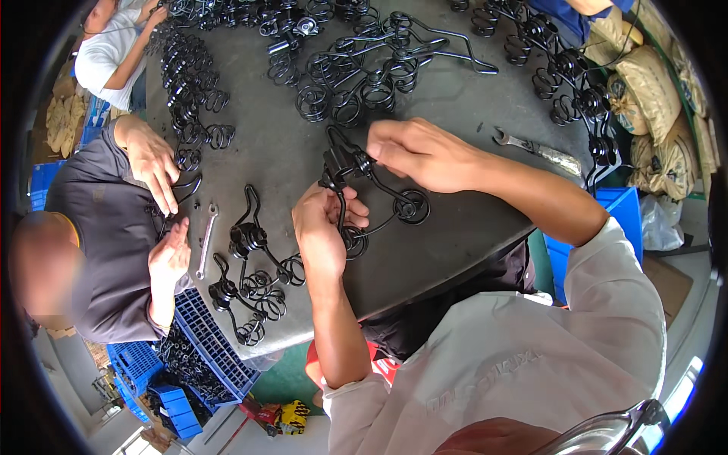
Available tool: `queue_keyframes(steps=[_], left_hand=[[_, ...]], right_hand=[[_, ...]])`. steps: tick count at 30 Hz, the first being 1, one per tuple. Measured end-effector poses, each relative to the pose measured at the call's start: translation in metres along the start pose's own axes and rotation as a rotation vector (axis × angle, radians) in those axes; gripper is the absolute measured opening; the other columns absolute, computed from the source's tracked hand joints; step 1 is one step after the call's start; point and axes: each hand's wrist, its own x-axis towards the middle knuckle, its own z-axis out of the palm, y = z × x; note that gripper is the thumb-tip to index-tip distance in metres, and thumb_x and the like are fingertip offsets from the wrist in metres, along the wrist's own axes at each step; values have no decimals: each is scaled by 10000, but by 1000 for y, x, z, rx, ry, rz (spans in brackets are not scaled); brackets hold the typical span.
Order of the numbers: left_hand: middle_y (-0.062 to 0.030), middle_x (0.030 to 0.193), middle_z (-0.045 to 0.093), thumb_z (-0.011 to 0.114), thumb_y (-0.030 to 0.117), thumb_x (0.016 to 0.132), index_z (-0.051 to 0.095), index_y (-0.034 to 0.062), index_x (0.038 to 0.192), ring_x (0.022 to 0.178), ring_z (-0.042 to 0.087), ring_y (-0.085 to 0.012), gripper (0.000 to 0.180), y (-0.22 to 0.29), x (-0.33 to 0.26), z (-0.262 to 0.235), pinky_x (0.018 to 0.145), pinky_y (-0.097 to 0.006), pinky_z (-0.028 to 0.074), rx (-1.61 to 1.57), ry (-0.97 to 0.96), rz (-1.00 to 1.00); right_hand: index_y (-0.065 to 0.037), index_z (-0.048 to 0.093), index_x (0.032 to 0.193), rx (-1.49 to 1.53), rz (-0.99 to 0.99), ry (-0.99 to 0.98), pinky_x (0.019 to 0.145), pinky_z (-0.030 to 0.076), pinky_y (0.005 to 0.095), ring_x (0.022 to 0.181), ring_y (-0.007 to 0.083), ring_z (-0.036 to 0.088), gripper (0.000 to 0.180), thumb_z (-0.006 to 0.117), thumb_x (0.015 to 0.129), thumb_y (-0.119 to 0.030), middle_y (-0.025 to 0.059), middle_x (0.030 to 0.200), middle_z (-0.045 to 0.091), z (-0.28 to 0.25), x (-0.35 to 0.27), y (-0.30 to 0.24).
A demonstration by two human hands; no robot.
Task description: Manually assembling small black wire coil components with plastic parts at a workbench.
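Observation:
A black wire spring assembly (345, 161), with a dark clamp block in its middle and coiled ends, is held up over the table's near side. My left hand (322, 224) is closed around its wire from below, the fingers curled by the clamp. With thumb and forefinger together, my right hand (417, 152) pinches the clamp's right side; a small part between those fingertips is hidden. Left of my left hand lie two similar spring assemblies, one farther (246, 239) and one nearer (222, 294). To the right of my right hand rests a wrench (535, 150) with a wrapped handle.
The dark table (447, 250) carries a heap of black spring assemblies (379, 68) at the back and rows along both sides. At left, a co-worker's hands (155, 163) work beside another wrench (206, 241). Blue crates (216, 345) stand below left; sacks (648, 87) sit at right.

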Motion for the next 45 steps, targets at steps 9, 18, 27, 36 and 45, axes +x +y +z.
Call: queue_keyframes(steps=[9, 18, 27, 36, 45], left_hand=[[-171, 674, 670, 362, 324, 1026, 638, -64, 866, 534, 623, -219, 502, 5, -1, 4, 568, -323, 518, -8, 54, -25], [-161, 689, 673, 360, 333, 1012, 645, -48, 872, 551, 625, -206, 497, 3, -1, 2, 569, -313, 514, -18, 31, -18], [-158, 692, 673, 350, 327, 1013, 639, -49, 868, 547, 622, -200, 496, 1, 1, 2, 565, -309, 513, -23, 11, 2], [-148, 714, 683, 348, 325, 1018, 661, -35, 912, 561, 623, -189, 489, -1, 1, 1, 571, -306, 508, -37, 1, -24], [-76, 777, 678, 452, 538, 1062, 669, 3, 1074, 587, 597, -113, 578, 11, -1, 6, 555, -240, 450, 5, -37, -39]], right_hand=[[-30, 548, 1024, -126, -3, -33, 692, 451, 527, 773, 448, 609, 309, 491, 1068, -331, 225, 755, 598, 0, -3, 0], [-7, 555, 922, -74, 90, -63, 647, 431, 466, 694, 357, 569, 347, 496, 1075, -314, 179, 709, 558, -3, 0, -5], [-2, 583, 965, -89, 35, -73, 676, 459, 490, 738, 431, 609, 309, 518, 1049, -292, 221, 776, 614, -6, -1, 2], [-24, 534, 948, -82, -110, -2, 628, 415, 494, 679, 409, 557, 269, 482, 1077, -255, 200, 696, 544, 1, 0, 7], [-22, 496, 874, -128, -164, 32, 579, 404, 452, 591, 369, 507, 339, 466, 1097, -275, 160, 629, 496, 4, 1, 10]])
